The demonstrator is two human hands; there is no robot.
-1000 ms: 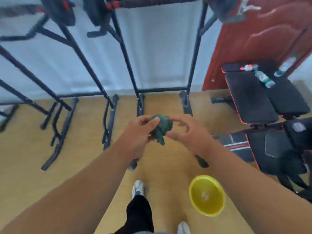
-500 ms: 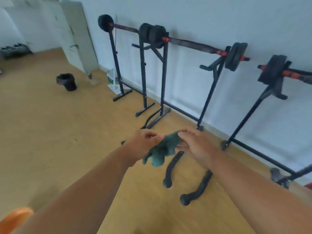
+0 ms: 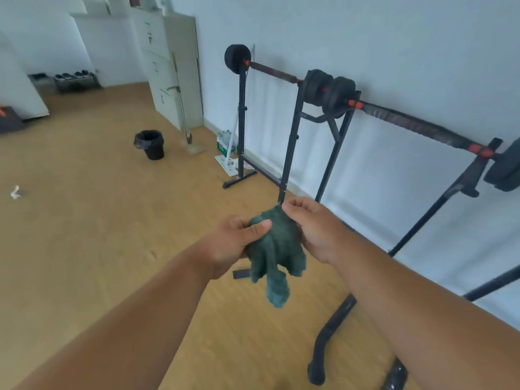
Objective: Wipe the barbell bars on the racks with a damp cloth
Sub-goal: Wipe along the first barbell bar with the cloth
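Your left hand (image 3: 230,243) pinches the bunched dark green terry cloth (image 3: 274,249) with thumb on top and fingers curled under. Your right hand (image 3: 312,229) grips its upper right edge, fingers curled over the top. Both hands sit mid-frame, touching the cloth, which hangs between them with a tail drooping below.

Handling, my read: the cloth is soft, limp and light, with zero stiffness, so it folds wherever you let go. If damp it should grip fine, no slip risk, nothing fragile. Better to wad it flat into one palm than hold it by an edge, so you can wrap it around a bar.

The nearer black barbell bar with red collars (image 3: 416,126) runs across the right of the frame, up and right of your hands, well apart from the cloth. The farther dark barbell bar (image 3: 273,71) sits at upper centre, beyond the black weight plates (image 3: 329,90). Both rest on black steel racks (image 3: 289,147) along the white wall (image 3: 365,38).

No contact between cloth and bar yet; wiping on these not started, as far as I can judge.
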